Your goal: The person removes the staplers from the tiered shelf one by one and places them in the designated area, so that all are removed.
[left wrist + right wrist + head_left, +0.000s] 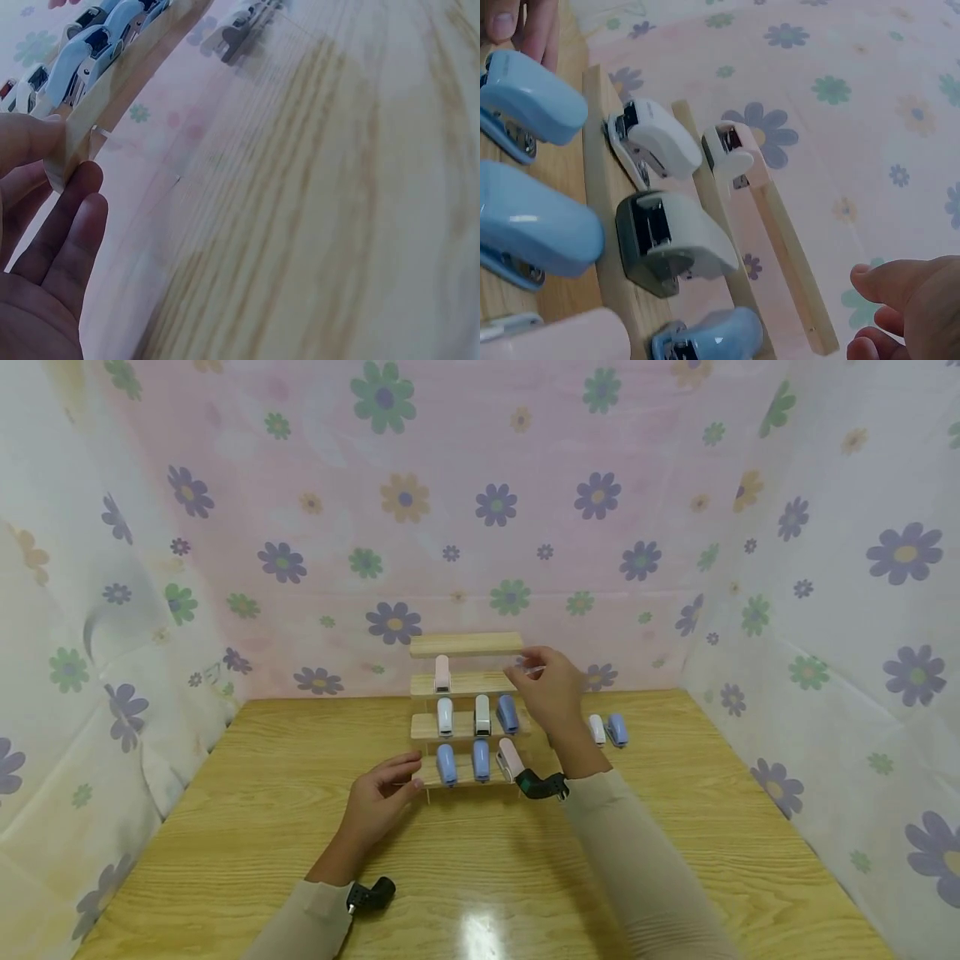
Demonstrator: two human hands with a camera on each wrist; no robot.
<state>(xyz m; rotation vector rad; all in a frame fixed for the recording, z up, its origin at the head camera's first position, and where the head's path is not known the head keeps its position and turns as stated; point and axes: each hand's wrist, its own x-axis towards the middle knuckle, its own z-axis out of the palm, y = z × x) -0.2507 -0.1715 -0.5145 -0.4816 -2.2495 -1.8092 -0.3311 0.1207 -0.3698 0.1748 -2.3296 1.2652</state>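
Well, left grip (385,797): pinching bottom shelf (463,771)
Right grip (553,692): near top shelf (467,646); cannot tell if holding
Tabletop (690,777): white stapler (597,729) beside blue stapler (617,730)
Behind: flowery cloth (465,560)

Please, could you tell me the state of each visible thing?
Wooden rack, standing on the table.
Bottom-row blue staplers, standing side by side.
Bottom-row pink stapler, turned askew.
Second-row staplers, standing in a row.
Third-row pink stapler, standing alone.
Loose white stapler, on the table.
Loose blue stapler, beside it.
Left hand, holding the rack's left end.
Right hand, beside the rack, apparently empty.
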